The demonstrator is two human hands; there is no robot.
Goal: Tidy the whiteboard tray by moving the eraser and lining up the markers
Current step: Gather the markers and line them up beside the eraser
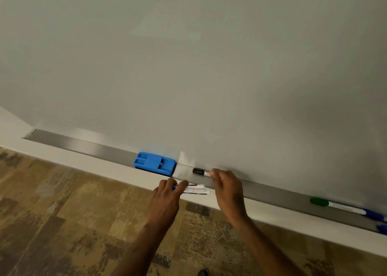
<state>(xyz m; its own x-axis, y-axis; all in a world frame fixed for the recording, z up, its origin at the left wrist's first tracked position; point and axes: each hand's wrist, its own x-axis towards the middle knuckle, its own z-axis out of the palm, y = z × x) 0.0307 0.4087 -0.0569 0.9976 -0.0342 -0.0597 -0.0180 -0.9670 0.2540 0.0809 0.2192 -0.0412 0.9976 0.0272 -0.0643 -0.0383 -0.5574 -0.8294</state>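
Observation:
A blue eraser (155,163) lies in the grey whiteboard tray (83,144), left of centre. My left hand (167,198) grips a bundle of white markers (195,189) just in front of the tray edge. A black-capped marker (201,171) lies in the tray to the right of the eraser, and my right hand (227,188) holds its white barrel, hiding most of it. Farther right in the tray lie a green-capped marker (335,205) and the blue caps of other markers (377,216).
The whiteboard (188,66) fills the upper view. A white wall strip (293,219) runs under the tray. Below is patterned brown carpet (62,223). A dark shoe tip (203,272) shows at the bottom edge.

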